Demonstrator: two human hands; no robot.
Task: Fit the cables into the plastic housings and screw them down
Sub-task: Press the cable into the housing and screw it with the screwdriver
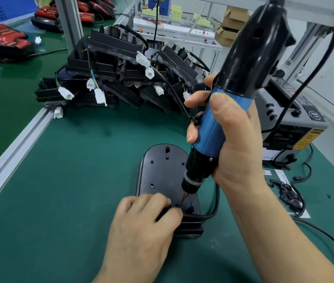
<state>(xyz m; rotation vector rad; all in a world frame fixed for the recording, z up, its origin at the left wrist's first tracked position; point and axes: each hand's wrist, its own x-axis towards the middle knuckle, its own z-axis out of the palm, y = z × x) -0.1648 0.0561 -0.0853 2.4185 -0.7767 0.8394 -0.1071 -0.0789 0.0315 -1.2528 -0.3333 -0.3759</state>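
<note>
On the green table [59, 201], close in front of me, a black housing [162, 170] lies flat. I see the left hand [141, 223] resting on its near end, fingers curled and pinching a small black part [177, 208] there. The right hand [237, 144] is wrapped round the blue driver [221, 123], which is held nearly upright. Its bit [184, 198] is down at that part, just beside the left fingertips. A black cable [211, 215] leaves the housing's near right corner. Further back sits a pile of housings [108, 68] with white plugs [142, 59]. Loose black clips [288, 194] lie to the right.
</note>
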